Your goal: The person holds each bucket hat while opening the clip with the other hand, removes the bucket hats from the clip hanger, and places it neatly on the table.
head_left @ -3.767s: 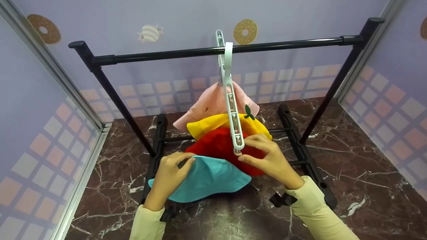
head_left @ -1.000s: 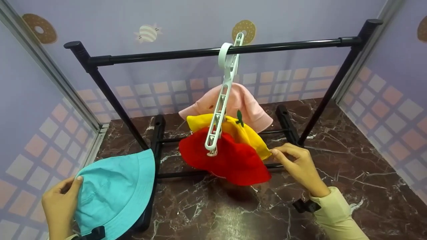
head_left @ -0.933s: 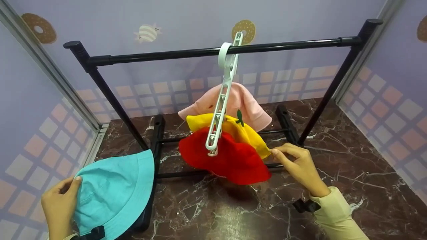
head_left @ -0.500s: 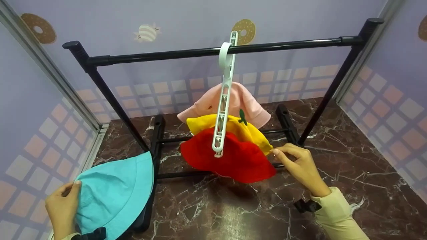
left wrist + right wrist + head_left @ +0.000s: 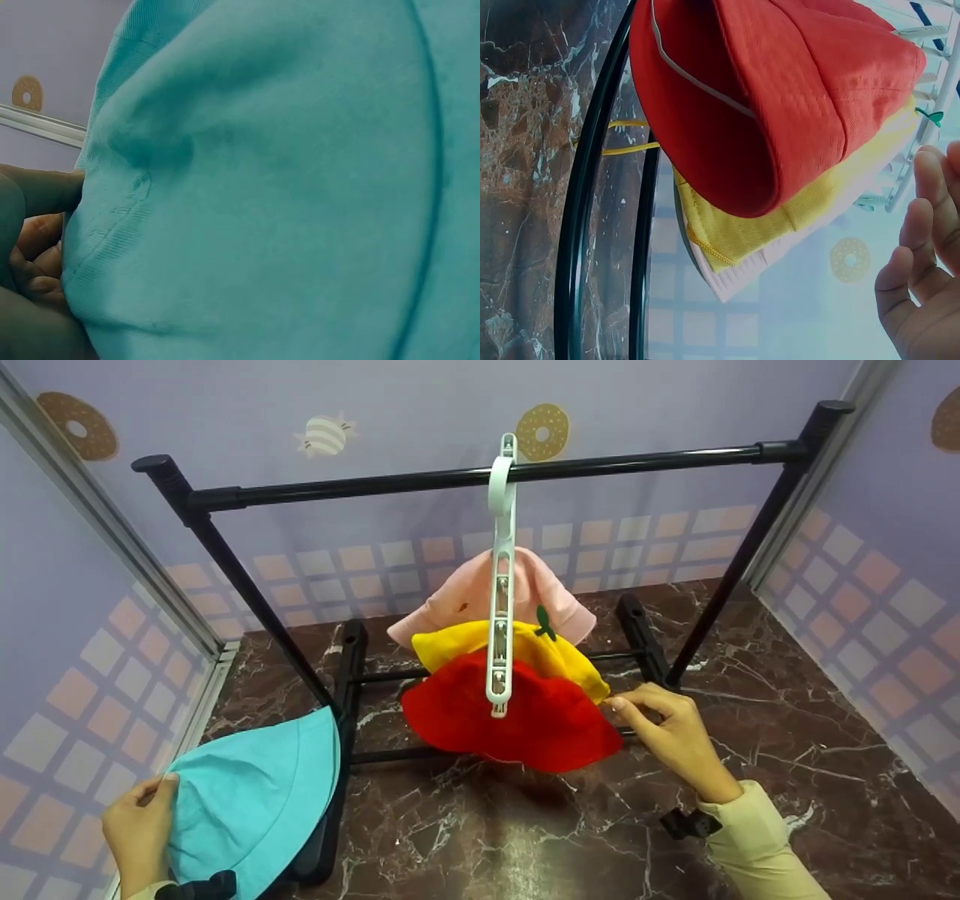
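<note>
At the lower left, my left hand [image 5: 142, 821] pinches the crown of a turquoise bucket hat [image 5: 251, 795], which fills most of the left wrist view. A white multi-clip hanger [image 5: 501, 622] hooks over the black bar. From it hang a red bucket hat [image 5: 517, 720] in front, a yellow hat [image 5: 570, 660] with a green leaf sprout behind it, and a pink hat [image 5: 450, 600] at the back. My right hand [image 5: 671, 727] is beside the yellow brim, its fingers loosely bent; in the right wrist view they stand apart from the hats.
A black rack [image 5: 360, 484] spans the scene, with side posts and feet on the dark marble-patterned surface [image 5: 525, 840]. Lilac patterned walls [image 5: 420, 420] enclose the back and sides.
Earlier, the left hand held the turquoise hat near the hanger's front end, with the right hand there; both have since moved outward. Lately, the hanger has swung rightward at its front, turning the hats.
</note>
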`<state>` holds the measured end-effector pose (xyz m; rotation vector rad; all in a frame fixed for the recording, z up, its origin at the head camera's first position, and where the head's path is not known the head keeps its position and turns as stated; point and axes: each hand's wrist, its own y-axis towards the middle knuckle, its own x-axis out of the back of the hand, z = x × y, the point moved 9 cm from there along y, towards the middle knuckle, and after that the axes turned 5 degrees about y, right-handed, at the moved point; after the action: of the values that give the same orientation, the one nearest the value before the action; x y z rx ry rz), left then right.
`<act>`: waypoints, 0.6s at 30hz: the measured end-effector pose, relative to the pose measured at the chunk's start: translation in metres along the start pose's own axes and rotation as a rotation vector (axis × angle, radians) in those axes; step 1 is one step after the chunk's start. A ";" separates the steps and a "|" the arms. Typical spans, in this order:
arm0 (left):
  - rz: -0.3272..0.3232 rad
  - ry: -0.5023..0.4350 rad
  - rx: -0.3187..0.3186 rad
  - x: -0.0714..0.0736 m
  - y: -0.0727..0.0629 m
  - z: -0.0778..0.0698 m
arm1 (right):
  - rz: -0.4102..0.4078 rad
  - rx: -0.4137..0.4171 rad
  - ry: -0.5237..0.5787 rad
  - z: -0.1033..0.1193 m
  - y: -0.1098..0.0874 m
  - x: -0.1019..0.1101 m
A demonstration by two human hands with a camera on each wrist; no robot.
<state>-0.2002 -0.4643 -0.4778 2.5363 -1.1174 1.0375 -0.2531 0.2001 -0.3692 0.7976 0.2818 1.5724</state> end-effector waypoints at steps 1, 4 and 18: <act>0.001 0.001 0.001 0.000 0.001 0.001 | -0.006 0.005 -0.003 0.003 0.000 0.000; -0.004 0.004 -0.005 0.000 0.002 0.003 | -0.021 0.013 -0.017 0.014 0.002 0.000; 0.038 0.122 -0.060 0.001 0.000 0.013 | -0.012 -0.014 -0.022 0.022 0.001 -0.002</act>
<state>-0.1933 -0.4701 -0.4868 2.3795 -1.1495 1.1342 -0.2401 0.1918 -0.3531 0.8005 0.2594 1.5522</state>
